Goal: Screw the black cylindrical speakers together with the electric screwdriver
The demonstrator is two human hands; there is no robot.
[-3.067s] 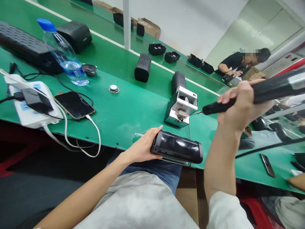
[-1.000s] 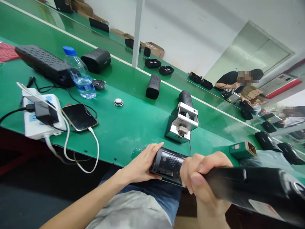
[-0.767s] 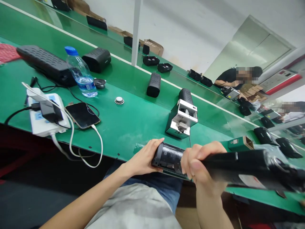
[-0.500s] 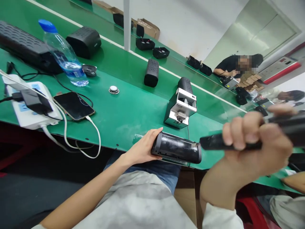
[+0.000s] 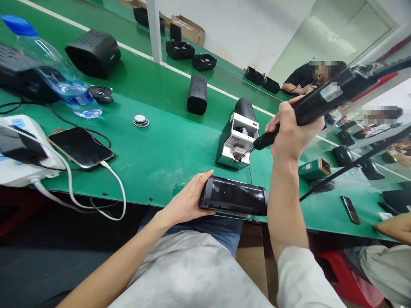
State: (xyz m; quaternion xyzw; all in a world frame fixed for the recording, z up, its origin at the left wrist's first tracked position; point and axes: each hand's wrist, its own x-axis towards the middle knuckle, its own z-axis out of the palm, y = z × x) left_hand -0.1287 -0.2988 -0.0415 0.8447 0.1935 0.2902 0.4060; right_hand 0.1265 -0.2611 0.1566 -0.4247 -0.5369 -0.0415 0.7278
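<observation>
Black perforated cylindrical speaker [image 5: 233,196] in left hand [image 5: 188,201]; right hand [image 5: 289,134] holds screwdriver [image 5: 321,102].

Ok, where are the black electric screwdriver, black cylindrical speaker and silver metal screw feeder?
Black electric screwdriver [image 5: 345,81]: head view, on its barrel.
Black cylindrical speaker [image 5: 233,196]: head view, on its mesh body.
Silver metal screw feeder [image 5: 224,147]: head view, on its housing.

Ahead of me: white wall [image 5: 244,30], white post [image 5: 154,30], pale door [image 5: 340,38]
Before me: long green table [image 5: 154,145]
Low on my right: red plastic stool [image 5: 343,278]
</observation>
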